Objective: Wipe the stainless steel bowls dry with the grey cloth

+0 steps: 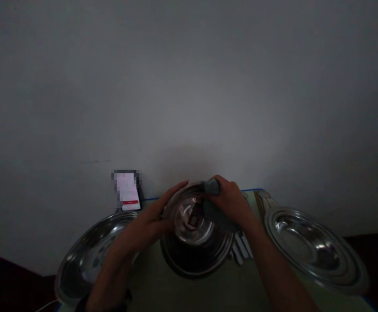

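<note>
A shiny steel bowl (180, 236) is held up and tilted so that its hollow faces me. My left hand (154, 219) grips its left rim, thumb in front and fingers behind. At the upper right rim, my right hand (229, 195) is closed on a grey cloth (212, 187). The cloth folds over the rim, and more of it hangs below the hand against the bowl. Right below is another, wider steel bowl (195, 268), partly covered by the held one. Whether the two bowls touch I cannot tell.
A large steel basin (78, 268) sits at the left, partly behind my left arm. Steel dishes (315, 247) are stacked at the right, near chopsticks (259, 204). Light-handled cutlery (241, 249) lies beside my right forearm. A lit phone (128, 190) leans by the wall (189, 95).
</note>
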`<state>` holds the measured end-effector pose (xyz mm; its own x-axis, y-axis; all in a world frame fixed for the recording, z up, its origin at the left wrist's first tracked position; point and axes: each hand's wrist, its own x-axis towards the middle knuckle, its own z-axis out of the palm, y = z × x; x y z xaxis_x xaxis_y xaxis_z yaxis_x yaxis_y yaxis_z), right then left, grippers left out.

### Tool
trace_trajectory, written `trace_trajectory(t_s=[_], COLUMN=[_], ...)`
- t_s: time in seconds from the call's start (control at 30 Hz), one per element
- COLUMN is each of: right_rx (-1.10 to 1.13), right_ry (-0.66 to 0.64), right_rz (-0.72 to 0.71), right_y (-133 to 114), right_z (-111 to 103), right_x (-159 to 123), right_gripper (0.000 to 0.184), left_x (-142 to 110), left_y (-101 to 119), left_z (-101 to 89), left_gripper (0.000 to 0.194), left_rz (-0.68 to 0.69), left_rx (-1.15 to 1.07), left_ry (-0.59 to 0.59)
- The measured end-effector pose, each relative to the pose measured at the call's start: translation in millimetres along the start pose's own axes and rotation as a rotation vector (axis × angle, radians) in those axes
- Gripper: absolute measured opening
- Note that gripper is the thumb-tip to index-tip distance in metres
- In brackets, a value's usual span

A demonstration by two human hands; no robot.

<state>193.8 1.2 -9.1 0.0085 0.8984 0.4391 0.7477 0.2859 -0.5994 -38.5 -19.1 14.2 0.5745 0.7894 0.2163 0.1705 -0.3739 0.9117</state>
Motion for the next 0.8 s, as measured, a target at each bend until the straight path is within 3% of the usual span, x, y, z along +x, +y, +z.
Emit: trace_trajectory(t_s=[0.07,0.13,0.2,0.27,0.37,0.5,0.6,0.7,0.8], right_rx=[0.022,0.116,0.259,0.389,0.524,0.542,0.348,0.125,0.049], right_ry=[0.030,0.139,0.248,0.287,0.188,0.002,-0.013,0.023,-0.015], right_rz=[0.011,0.074,0.187,0.298,0.336,0.201,0.155,0.160,0.049], right_y=[-5,-5,-3,-3,-8,-8,3,16,18], right_z=[4,9,13,17,20,19,16,11,5], right_x=[0,1,2,3,0,-2,1,4,5], right_gripper=[0.023,0.026,0.032,0.039,0.044,0.058,0.040,0.023,0.021], left_x=[0,2,7,12,19,22,19,12,6], left_y=[-4,-7,-7,-5,-5,-9,-8,-5,-7], left_z=[-4.2,-2.2,6.8,20.1,37.3,39.8,30.8,19.9,9.4], left_gripper=[0.070,0.073,0.083,0.096,0.096,0.092,0.095,0.093,0.091], left_rz=[-0.005,0.041,0.155,0.258,0.322,0.329,0.326,0.179,0.001], left_rx=[-0.015,-0.041,-0.098,-0.089,0.046,0.117,0.064,-0.050,-0.159], left_ry=[0.085,0.237,0.350,0.377,0.506,0.765,0.660,0.345,0.069])
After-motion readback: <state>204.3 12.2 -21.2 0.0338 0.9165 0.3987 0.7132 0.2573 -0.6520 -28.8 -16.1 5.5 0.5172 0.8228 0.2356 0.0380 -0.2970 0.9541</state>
